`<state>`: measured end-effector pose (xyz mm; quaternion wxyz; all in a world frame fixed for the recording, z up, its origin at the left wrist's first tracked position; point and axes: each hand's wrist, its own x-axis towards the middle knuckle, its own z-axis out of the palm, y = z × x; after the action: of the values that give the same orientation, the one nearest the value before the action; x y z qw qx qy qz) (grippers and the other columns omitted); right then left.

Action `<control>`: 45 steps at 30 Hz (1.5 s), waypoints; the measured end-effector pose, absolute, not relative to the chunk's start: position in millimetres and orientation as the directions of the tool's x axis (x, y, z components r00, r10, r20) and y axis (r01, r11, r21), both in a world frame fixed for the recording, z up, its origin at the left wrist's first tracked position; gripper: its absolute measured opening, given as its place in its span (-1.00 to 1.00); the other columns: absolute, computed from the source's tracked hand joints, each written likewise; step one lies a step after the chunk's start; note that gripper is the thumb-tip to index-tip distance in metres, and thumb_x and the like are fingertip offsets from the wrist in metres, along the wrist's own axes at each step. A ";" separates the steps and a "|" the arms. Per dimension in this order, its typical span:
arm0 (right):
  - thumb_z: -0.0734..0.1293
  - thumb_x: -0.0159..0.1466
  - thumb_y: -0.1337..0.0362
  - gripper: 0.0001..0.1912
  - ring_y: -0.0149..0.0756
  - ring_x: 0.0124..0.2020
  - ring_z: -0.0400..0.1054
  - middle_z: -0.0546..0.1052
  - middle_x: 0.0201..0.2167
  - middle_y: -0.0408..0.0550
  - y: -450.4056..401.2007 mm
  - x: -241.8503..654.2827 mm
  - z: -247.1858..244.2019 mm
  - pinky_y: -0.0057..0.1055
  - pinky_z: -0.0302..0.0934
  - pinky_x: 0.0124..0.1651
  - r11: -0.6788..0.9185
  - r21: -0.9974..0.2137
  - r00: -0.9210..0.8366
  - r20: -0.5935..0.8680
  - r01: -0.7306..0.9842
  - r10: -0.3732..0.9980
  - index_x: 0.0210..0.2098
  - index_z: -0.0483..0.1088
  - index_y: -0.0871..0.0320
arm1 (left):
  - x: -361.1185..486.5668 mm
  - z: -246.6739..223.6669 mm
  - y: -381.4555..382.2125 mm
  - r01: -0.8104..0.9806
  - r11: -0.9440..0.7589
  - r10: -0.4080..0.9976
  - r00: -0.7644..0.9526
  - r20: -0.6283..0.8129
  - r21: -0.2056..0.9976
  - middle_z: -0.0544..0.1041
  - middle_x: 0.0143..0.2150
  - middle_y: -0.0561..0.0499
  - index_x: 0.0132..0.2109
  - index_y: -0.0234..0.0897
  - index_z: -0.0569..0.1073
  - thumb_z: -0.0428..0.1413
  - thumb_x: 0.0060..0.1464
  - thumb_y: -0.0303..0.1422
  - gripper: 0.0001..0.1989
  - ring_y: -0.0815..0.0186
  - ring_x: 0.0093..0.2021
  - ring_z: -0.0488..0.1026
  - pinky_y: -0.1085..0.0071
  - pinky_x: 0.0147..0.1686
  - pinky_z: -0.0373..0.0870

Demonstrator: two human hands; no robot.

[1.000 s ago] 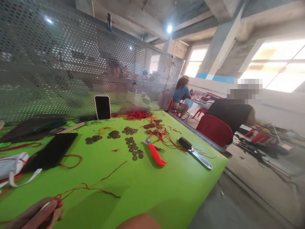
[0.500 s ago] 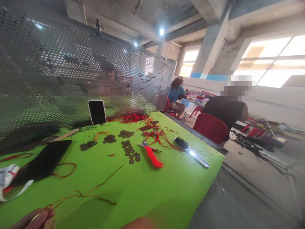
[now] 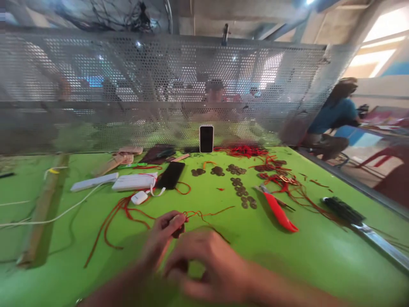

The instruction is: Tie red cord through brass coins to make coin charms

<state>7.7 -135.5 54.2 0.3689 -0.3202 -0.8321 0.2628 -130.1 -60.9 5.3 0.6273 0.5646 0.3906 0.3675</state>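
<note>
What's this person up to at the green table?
The left hand pinches a thin red cord, with a dark piece at its fingertips. The right hand is close by, too blurred to tell if it holds anything. Beyond them on the table lie dark, coin-like discs, a red-handled tool and a hairbrush.

Discs [image 3: 217, 171] on table [image 3: 207, 198], before phone [image 3: 206, 139]

Perforated metal partition [image 3: 153, 89] behind green tbl [image 3: 128, 273], bright window [image 3: 377, 51] upper rt, red chair [image 3: 391, 179]
</note>
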 end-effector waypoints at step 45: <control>0.23 0.31 0.28 -0.80 -0.32 -0.17 0.37 0.52 -0.29 -0.11 -133.4 75.9 19.0 -0.38 0.24 -0.09 0.375 -0.896 0.034 0.378 -0.238 0.925 -0.35 0.49 0.02 | -127.2 -7.1 -66.6 0.349 -0.265 0.853 0.520 0.050 0.899 0.51 -0.46 0.04 -0.32 -0.26 0.52 0.10 0.09 -0.22 -0.79 0.39 -0.48 0.36 0.52 -0.47 0.27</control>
<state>75.9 -133.4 19.0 0.6406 -0.3267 -0.5263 0.4538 -127.2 -66.6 -7.1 0.4523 0.7451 0.4034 0.2783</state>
